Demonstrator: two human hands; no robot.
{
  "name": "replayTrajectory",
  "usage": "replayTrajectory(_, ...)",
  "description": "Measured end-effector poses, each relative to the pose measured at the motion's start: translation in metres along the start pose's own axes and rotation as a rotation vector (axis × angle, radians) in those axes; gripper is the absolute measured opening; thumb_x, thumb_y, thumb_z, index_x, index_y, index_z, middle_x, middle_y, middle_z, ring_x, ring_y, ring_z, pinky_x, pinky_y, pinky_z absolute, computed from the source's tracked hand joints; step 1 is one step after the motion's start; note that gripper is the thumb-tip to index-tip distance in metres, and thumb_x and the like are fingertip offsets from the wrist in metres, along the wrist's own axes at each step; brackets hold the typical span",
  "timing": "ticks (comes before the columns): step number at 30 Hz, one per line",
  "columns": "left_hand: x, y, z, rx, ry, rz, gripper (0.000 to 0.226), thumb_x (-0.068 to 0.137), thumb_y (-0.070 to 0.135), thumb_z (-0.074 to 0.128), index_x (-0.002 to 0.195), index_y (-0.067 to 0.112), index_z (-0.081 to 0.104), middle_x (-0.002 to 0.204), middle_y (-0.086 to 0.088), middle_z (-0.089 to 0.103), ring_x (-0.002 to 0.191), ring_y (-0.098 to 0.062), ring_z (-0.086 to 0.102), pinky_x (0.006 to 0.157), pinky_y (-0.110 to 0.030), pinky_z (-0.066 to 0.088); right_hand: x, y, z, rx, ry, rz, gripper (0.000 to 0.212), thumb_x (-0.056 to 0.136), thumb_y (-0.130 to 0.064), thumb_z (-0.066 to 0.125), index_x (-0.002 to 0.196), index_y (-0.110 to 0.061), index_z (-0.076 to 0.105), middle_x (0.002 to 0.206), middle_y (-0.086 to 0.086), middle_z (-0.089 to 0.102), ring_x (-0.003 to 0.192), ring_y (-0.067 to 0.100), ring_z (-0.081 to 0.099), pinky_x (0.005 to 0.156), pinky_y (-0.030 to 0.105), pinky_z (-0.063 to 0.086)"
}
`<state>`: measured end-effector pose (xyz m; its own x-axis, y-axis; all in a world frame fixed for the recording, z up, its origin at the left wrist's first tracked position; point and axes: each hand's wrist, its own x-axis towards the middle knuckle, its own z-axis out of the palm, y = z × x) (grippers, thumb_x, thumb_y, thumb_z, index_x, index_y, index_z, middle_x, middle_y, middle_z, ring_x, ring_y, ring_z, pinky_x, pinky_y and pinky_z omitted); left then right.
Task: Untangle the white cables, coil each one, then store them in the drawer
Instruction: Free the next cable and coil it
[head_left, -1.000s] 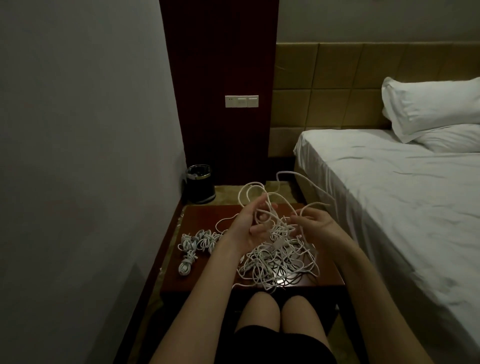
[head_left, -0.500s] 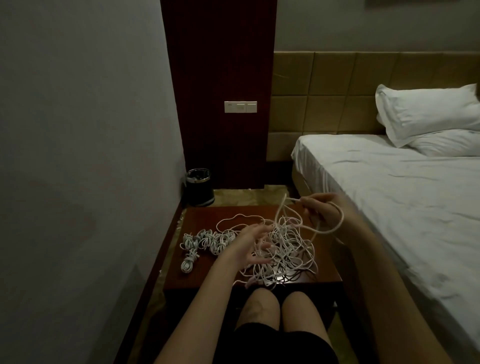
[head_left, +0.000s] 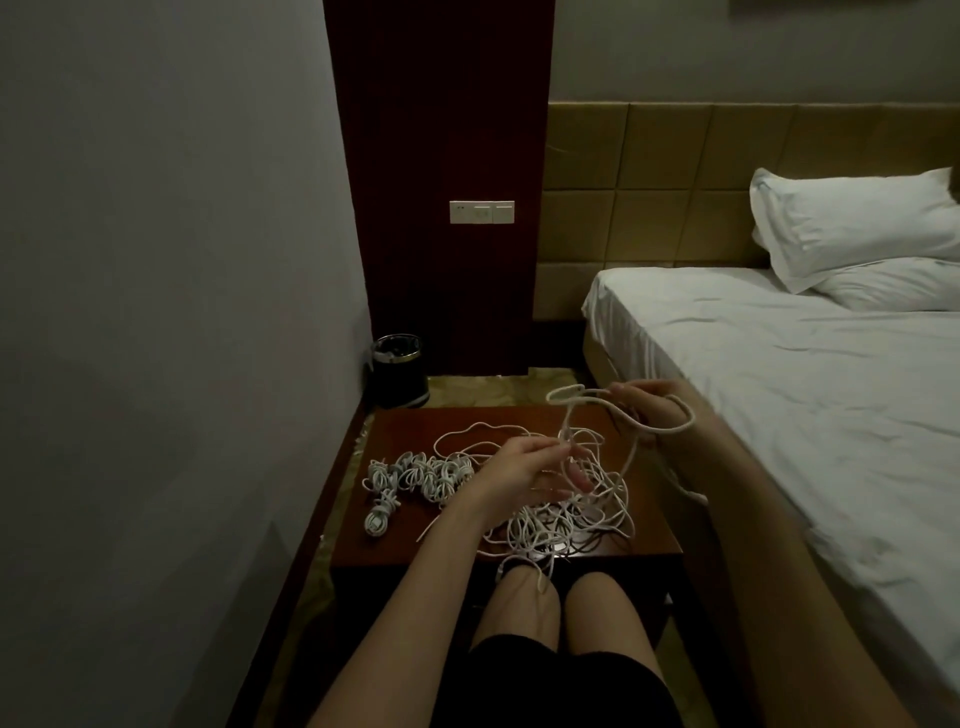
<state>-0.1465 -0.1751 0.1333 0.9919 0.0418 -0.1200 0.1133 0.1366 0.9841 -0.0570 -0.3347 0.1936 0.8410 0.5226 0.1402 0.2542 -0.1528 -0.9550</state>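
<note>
A tangle of white cables (head_left: 561, 519) lies on the front right of the dark red bedside table (head_left: 405, 426). Several coiled white cables (head_left: 415, 475) sit in a row on its left side. My right hand (head_left: 649, 410) is raised at the table's right edge and holds one white cable (head_left: 571, 392), which loops round the hand. My left hand (head_left: 524, 470) is over the tangle, fingertips pinching a strand that runs up to the right hand. No drawer shows.
A grey wall runs close on the left. A black bin (head_left: 399, 370) stands on the floor behind the table. A bed (head_left: 805, 395) with white sheet and pillows (head_left: 852, 218) lies right. My knees (head_left: 561, 608) are at the table's front.
My right hand has pulled a cable up and right out of the tangle, winding a loop round itself. My left hand dropped onto the tangle and pinched a strand.
</note>
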Motion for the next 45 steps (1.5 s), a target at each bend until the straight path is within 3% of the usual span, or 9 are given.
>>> replayTrajectory(4,-0.002,-0.005,-0.006,-0.152,0.121,0.032,0.024,0.102,0.015,0.044,0.113,0.005,0.063,0.075,-0.003,0.069,0.079,-0.021,0.072,0.073,-0.033,0.06,-0.006,0.002,-0.003,-0.034,-0.019,0.043,0.022,0.094,-0.012,0.059,0.107,0.004,0.064,0.076,0.01,0.065,0.051,0.006,0.062,0.042,0.014,0.044)
replayTrajectory(8,-0.001,-0.005,-0.008,-0.213,0.183,0.079,0.022,0.102,0.014,0.044,0.106,0.008,0.065,0.08,-0.003,0.072,0.082,-0.02,0.072,0.077,-0.038,0.06,-0.002,0.001,0.001,-0.273,-0.111,0.134,0.026,0.094,-0.012,0.057,0.115,0.003,0.06,0.104,0.017,0.063,0.084,0.028,0.064,0.061,0.029,0.056)
replayTrajectory(13,0.0,-0.003,-0.014,-0.244,0.216,0.127,0.024,0.103,0.013,0.041,0.107,0.009,0.065,0.075,-0.002,0.07,0.081,-0.015,0.07,0.065,-0.028,0.058,-0.002,0.006,0.012,-0.448,-0.212,0.14,0.033,0.1,-0.026,0.048,0.075,-0.014,0.065,0.068,0.004,0.062,0.062,0.017,0.056,0.058,0.023,0.042)
replayTrajectory(19,-0.004,-0.01,-0.018,0.027,0.171,-0.062,0.029,0.1,0.007,0.04,0.113,0.006,0.066,0.099,-0.006,0.067,0.093,-0.017,0.063,0.087,-0.038,0.055,-0.002,0.008,0.012,-0.44,-0.191,0.105,0.034,0.1,-0.024,0.049,0.073,-0.013,0.066,0.062,0.006,0.064,0.049,0.011,0.056,0.05,0.016,0.043)
replayTrajectory(27,0.001,-0.023,-0.025,0.219,0.227,-0.117,0.029,0.096,0.001,0.044,0.117,-0.006,0.063,0.101,-0.006,0.069,0.086,-0.014,0.066,0.079,-0.03,0.053,-0.005,0.008,0.006,-0.246,-0.133,0.095,0.013,0.084,-0.017,0.071,0.077,-0.007,0.068,0.058,0.003,0.063,0.045,0.006,0.057,0.047,0.012,0.046)
replayTrajectory(32,0.009,-0.024,-0.028,0.387,0.529,-0.006,0.043,0.103,0.014,0.035,0.145,0.008,0.039,0.144,-0.009,0.047,0.133,-0.024,0.044,0.112,-0.043,0.035,-0.014,0.006,0.003,-0.034,-0.177,0.128,0.008,0.078,-0.006,0.073,0.083,-0.004,0.068,0.073,0.009,0.071,0.064,0.012,0.069,0.06,0.017,0.055)
replayTrajectory(35,0.003,-0.013,-0.02,0.186,0.423,0.167,0.037,0.104,0.019,0.034,0.135,0.011,0.051,0.131,-0.007,0.06,0.127,-0.024,0.052,0.106,-0.04,0.039,-0.019,0.002,0.006,0.008,-0.207,0.129,0.011,0.075,-0.011,0.073,0.084,-0.006,0.069,0.077,0.01,0.074,0.069,0.015,0.071,0.065,0.019,0.057)
replayTrajectory(40,-0.01,-0.007,0.006,0.005,-0.1,0.011,0.038,0.098,0.04,0.041,0.109,0.011,0.062,0.091,-0.003,0.072,0.094,-0.021,0.069,0.089,-0.035,0.054,-0.025,0.002,0.02,0.085,-0.176,0.098,0.006,0.079,-0.006,0.071,0.084,-0.005,0.068,0.074,0.006,0.072,0.066,0.014,0.071,0.059,0.018,0.054)
replayTrajectory(45,-0.017,-0.016,0.007,-0.144,-0.044,0.076,0.026,0.1,0.03,0.046,0.096,0.007,0.06,0.054,0.009,0.034,0.047,-0.005,0.04,0.065,-0.025,0.047,-0.034,0.007,0.02,0.259,-0.114,0.114,0.009,0.087,0.001,0.062,0.094,-0.002,0.067,0.081,0.007,0.075,0.073,0.016,0.072,0.062,0.02,0.057)
